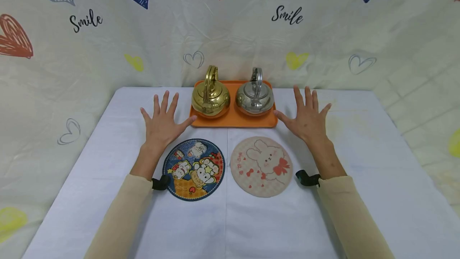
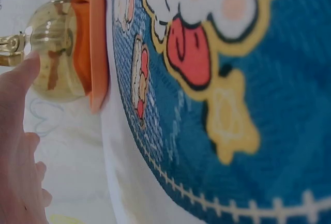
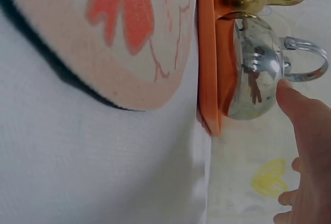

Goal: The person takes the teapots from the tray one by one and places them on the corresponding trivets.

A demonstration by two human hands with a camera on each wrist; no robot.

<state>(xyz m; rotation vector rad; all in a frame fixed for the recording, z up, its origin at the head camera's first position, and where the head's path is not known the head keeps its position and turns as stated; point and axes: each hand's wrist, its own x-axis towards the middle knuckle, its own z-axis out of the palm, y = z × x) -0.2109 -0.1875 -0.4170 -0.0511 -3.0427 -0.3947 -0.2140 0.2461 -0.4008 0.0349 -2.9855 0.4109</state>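
My left hand (image 1: 161, 125) is spread with straight fingers, its thumb tip overlapping the left end of an orange tray (image 1: 232, 122) in the head view. On that tray stand a gold teapot (image 1: 211, 99) at left and a silver teapot (image 1: 254, 98) at right, both with upright loop handles. The right hand (image 1: 306, 119) is also spread and holds nothing, its thumb pointing at the tray's right end. Between the forearms lie two round mats: a blue one with cartoon animals (image 1: 194, 170) and a pink one with a rabbit (image 1: 261, 167).
A white cloth (image 1: 273, 227) covers the table. Behind it hangs a pale curtain (image 1: 244, 31) printed with hearts and "Smile". Black wrist devices (image 1: 161, 182) show at both sleeve cuffs; the left one overlaps the blue mat in the head view.
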